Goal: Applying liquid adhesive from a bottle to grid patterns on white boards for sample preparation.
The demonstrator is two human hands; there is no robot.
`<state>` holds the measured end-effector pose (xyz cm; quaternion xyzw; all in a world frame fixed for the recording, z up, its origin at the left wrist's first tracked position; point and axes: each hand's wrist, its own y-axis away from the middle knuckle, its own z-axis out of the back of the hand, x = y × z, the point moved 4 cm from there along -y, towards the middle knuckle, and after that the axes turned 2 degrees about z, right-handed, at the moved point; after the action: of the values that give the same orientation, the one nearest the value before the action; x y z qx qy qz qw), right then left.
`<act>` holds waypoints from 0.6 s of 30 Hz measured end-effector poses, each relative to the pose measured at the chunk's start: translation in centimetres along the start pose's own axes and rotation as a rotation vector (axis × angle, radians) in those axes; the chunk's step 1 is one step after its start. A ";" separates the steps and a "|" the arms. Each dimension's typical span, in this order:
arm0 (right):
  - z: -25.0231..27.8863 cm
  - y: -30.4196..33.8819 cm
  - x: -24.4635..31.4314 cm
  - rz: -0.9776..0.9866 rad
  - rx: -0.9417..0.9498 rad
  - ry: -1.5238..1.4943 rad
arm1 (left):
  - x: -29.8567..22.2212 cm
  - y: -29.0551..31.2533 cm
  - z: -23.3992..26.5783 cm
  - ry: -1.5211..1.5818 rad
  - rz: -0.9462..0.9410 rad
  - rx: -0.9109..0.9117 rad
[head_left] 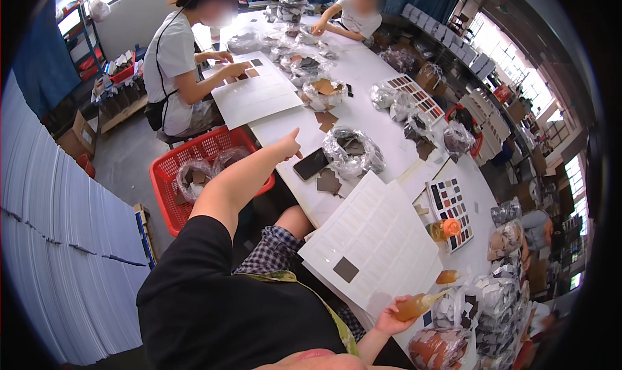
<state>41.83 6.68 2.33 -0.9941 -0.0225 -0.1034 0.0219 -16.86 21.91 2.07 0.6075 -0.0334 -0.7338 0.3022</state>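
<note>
My right hand [389, 319] is wrapped round a squeeze bottle [411, 308] of amber liquid, its thin nozzle pointing right. Beside it lies a white card [372, 237] printed with a grid of faint boxes, on top of another sheet. One dark brown square swatch [345, 269] sits near the card's lower left corner. My left hand [289, 147] is stretched out over the table's left edge, fingers apart and holding nothing. A black phone [311, 164] lies just right of it, next to a plastic bag of dark swatches [354, 151]. Loose brown pieces [329, 183] lie below the phone.
A red basket [170, 200] with bagged pieces stands left of the table [259, 127]. A bottle with an orange cap [443, 229] and a colour sample card [451, 209] lie to the right. Filled bags [440, 350] crowd the near right. Two co-workers sit farther along; one works on a white board [253, 98].
</note>
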 end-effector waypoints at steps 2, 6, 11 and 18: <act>0.3 0.1 0.0 0.006 -0.016 0.010 | -0.1 0.0 0.1 0.000 0.007 -0.007; 0.0 0.3 -0.2 0.002 -0.008 0.008 | 1.5 -2.7 0.6 -0.016 -0.015 -0.010; 0.0 0.5 -0.1 -0.017 0.034 -0.004 | 1.8 -3.2 0.6 -0.045 -0.021 -0.013; 0.5 0.7 -0.2 -0.008 0.002 0.000 | 1.4 -2.3 0.5 -0.056 -0.012 -0.018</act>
<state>41.80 5.97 1.81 -0.9940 -0.0267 -0.1036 0.0225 -18.32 22.97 0.02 0.5843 -0.0318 -0.7524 0.3022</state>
